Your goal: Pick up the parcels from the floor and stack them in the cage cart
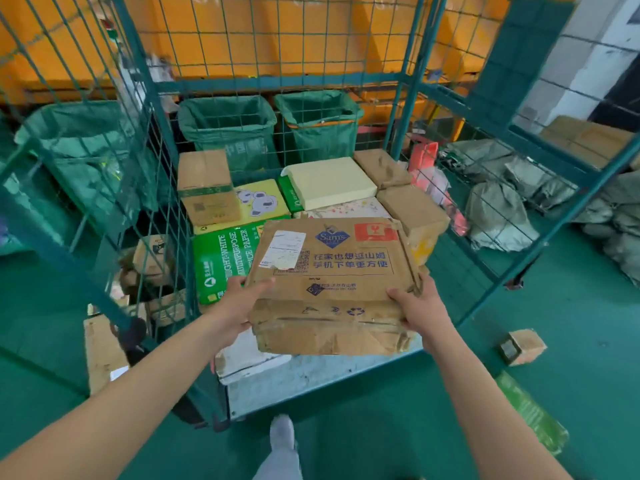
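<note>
At the open near side of the cage cart, a flat, battered cardboard parcel with blue print and a shipping label is held level over the cart's front edge, not yet set down. It is gripped at its two near corners: the left hand is curled under the near-left corner with the thumb laid along the top face, and the right hand is wrapped round the near-right corner. The near wall of the parcel is seen crushed and creased, so the board is judged soft there and likely to buckle if squeezed; support from beneath is advised rather than a pinch on the damaged edge. A fragile mark is printed at its far-right top corner, so gentle placing is called for. Weight cannot be told, though it is carried flat by both hands without visible sag. Further in, the cart is already layered with a green paper carton, a pale yellow packet and brown boxes. A small parcel and a flat green packet remain on the green floor to the right.
</note>
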`<state>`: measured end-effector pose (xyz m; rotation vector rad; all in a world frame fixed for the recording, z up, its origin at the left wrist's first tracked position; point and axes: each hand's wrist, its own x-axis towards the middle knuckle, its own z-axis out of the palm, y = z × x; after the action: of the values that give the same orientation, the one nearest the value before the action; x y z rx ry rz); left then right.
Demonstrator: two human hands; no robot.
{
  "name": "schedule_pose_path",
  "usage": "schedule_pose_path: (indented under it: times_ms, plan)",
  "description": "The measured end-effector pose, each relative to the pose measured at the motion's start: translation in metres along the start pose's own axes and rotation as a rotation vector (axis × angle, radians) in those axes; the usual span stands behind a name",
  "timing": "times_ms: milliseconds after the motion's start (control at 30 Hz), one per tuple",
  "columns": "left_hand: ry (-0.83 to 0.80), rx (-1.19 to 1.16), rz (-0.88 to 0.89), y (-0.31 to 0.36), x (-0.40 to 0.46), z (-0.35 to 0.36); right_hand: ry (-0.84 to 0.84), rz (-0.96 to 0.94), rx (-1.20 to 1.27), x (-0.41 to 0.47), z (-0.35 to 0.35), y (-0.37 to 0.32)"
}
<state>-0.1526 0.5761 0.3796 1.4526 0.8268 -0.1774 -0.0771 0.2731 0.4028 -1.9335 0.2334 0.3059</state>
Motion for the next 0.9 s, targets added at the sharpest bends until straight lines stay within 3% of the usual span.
schedule_pose_path:
  times_ms: [333, 567, 900]
  plan:
    - [0.119, -0.167, -0.089, 0.1, 0.174, -0.026, -0.093, 0.008, -0.034, 0.188, 0.089, -0.079]
    - [0.14, -0.079, -0.157, 0.132, 0.267, -0.031, -0.143, 0.036, -0.07, 0.288, 0.114, -0.109]
    - [0.255, -0.071, -0.197, 0.202, 0.325, 0.001, -0.391, -0.008, -0.114, 0.45, 0.147, -0.157]
